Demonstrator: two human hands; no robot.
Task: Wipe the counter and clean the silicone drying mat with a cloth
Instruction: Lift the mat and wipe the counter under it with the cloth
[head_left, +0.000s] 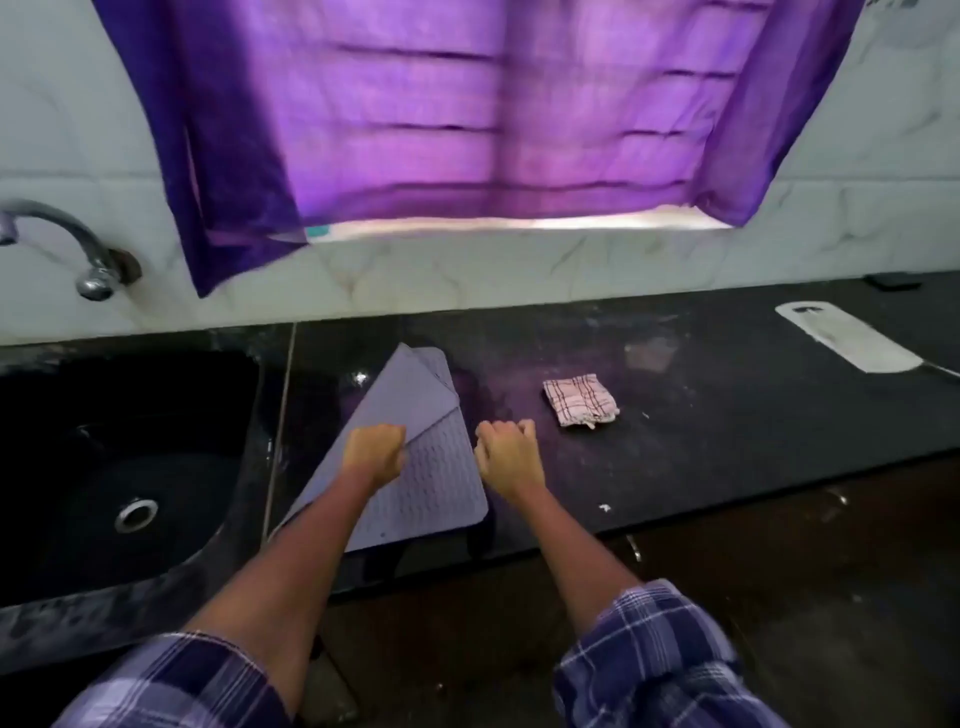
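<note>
The silicone drying mat (426, 483) lies on the dark surface (701, 457), just right of the black sink (119, 467), with its near edge close to the front edge of the surface. Its left portion is folded over diagonally, so the smooth underside faces up above the ribbed top side. The left hand (375, 453) is curled into a fist at the folded edge and grips the flap of the mat. The right hand (506, 451) sits just beside the mat's right edge, fingers curled; whether it has hold of the edge cannot be told.

The cloth (581, 400), a pale checked piece folded small, lies on the surface to the right of the mat and apart from both hands. The surface around it shows pale smears and specks.

Further right, near the wall, a white cutting board (847, 338) lies flat. A metal tap (67, 244) projects from the tiled wall above the sink. A purple curtain (467, 114) hangs over the window behind. Both forearms are bare below checked sleeves (660, 660).
</note>
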